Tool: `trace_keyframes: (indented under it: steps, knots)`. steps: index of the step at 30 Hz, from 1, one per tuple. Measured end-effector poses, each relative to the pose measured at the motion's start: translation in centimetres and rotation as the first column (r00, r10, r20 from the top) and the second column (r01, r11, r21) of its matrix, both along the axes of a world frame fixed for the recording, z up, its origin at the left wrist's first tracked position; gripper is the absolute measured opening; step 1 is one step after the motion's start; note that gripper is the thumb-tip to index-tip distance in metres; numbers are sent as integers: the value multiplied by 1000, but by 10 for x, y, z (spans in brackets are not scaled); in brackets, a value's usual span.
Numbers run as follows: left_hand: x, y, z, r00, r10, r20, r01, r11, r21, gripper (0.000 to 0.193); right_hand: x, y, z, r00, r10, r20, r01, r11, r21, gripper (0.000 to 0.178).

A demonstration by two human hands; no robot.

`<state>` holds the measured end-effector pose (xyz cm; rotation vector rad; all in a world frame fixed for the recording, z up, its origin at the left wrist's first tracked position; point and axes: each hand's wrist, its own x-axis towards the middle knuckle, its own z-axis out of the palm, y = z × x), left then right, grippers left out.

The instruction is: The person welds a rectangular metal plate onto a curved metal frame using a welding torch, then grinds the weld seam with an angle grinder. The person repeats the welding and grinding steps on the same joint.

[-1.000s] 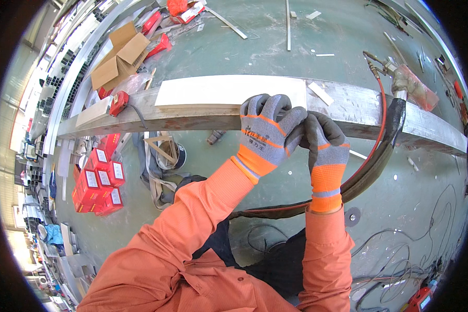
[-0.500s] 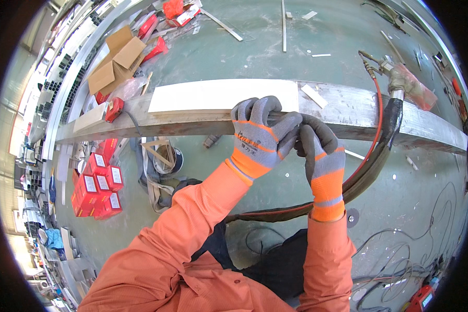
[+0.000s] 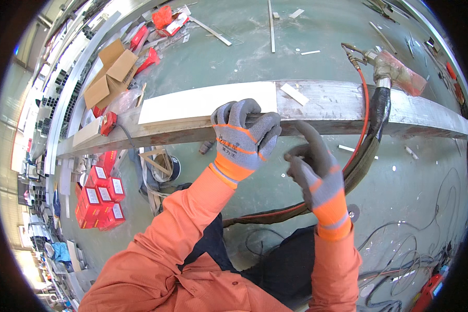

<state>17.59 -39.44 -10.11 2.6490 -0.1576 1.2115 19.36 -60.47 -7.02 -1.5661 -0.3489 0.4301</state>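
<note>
A long white panel [image 3: 192, 101] lies on top of a metal beam [image 3: 327, 96] that crosses in front of me. My left hand [image 3: 243, 132], in a grey and orange glove, is closed at the panel's near edge by its right end. Its fingers curl over that edge, and whatever lies under the fingertips is hidden. Just right of it, my right hand [image 3: 320, 169], gloved alike, hovers apart from the beam with the forefinger stretched out and the other fingers loosely bent. I see nothing in it. A short white strip [image 3: 295, 94] rests on the beam beyond the panel's end.
A red tape measure [image 3: 108, 124] sits at the beam's left. On the right, a thick hose [image 3: 361, 156] and a thin red hose lead to a fitting wrapped in plastic [image 3: 400, 70]. Red boxes [image 3: 96, 200], an open carton [image 3: 109, 73], a bucket [image 3: 172, 167] and loose cables surround me.
My right hand has drawn away from my left, down and toward me, and its fingers have spread. My left hand stays at the panel's edge. The whole view has shifted slightly.
</note>
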Motion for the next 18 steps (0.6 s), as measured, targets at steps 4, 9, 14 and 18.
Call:
trace_keyframes:
  steps: [4,9,14,18]
  knots:
    - [2,0,2,1000,-19,-15,19,1000,9,26,19,28,-27,995,61,82,-62,998,4,64]
    - [0,7,-4,995,-78,-61,76,996,-35,33,22,32,-28,995,82,55,-82,997,-5,67]
    - [-4,9,0,996,-52,-70,49,998,-49,51,24,37,-35,972,65,227,-60,998,-31,67]
    - [2,7,7,994,-10,-111,1,996,-88,62,22,34,-31,957,48,287,-21,995,-97,67]
